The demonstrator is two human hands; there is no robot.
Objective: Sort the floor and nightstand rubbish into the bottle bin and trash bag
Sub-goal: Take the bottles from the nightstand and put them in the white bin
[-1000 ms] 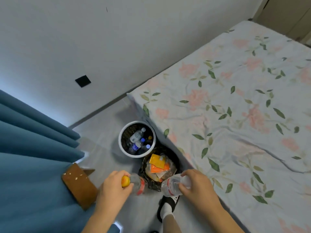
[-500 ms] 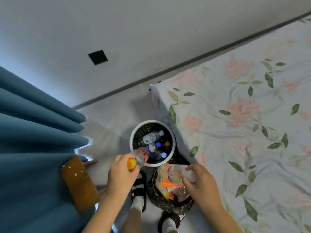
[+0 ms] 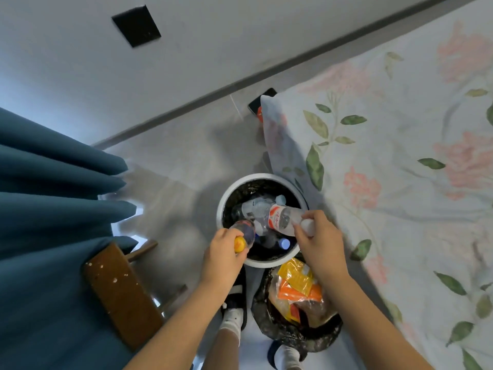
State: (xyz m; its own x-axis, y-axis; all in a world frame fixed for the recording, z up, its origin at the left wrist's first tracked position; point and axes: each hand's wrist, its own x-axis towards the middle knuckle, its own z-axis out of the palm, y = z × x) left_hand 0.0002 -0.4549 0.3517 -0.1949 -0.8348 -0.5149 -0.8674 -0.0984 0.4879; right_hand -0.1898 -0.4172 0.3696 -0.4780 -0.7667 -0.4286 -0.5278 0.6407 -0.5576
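Both bottles now over the bottle bin (image 3: pixel 262 263)!
The left hand (image 3: pixel 223 256) grips the yellow-capped bottle (image 3: pixel 244 232) by its neck, most of the body hidden behind the fingers; the right hand (image 3: pixel 318 243) clasps the red-labelled bottle (image 3: pixel 280 218), its cap half covered. Half a second ago that one hung over the trash bag (image 3: pixel 296 325); now it's over the bin. The bottles inside blur together.

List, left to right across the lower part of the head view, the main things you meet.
Blue curtain → wooden stool → left hand → right hand → floral bedsheet.
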